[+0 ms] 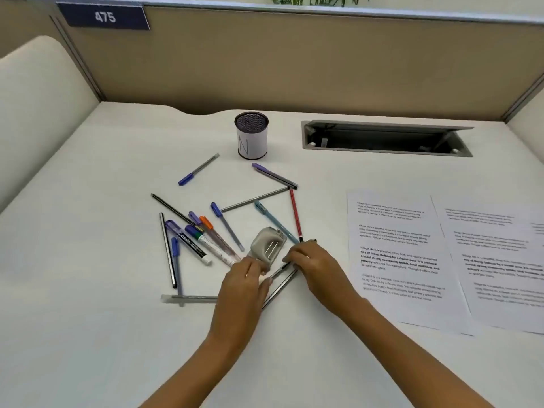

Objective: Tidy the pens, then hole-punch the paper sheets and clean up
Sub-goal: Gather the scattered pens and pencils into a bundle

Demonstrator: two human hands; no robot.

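Left grip [245, 275]: fingers closed on hole punch [268, 245] near end.
Punch axis: slants up-right, away from that grip.
Right grip [309, 257]: fingers curled over dark pens [279, 285], which slant down-left beneath it.

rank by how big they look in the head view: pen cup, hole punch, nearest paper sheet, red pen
1. nearest paper sheet
2. pen cup and hole punch: look alike, not ranked
3. red pen, the thinnest

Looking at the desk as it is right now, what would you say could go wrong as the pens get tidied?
1. The left hand and right hand reach among crossed pens beside the hole punch; lifting one may drag or roll others.
2. The pen holder stands far behind the pile; a hurried drop could tip it.
3. The red pen lies near the paper sheets; a stray sweep could shift them.
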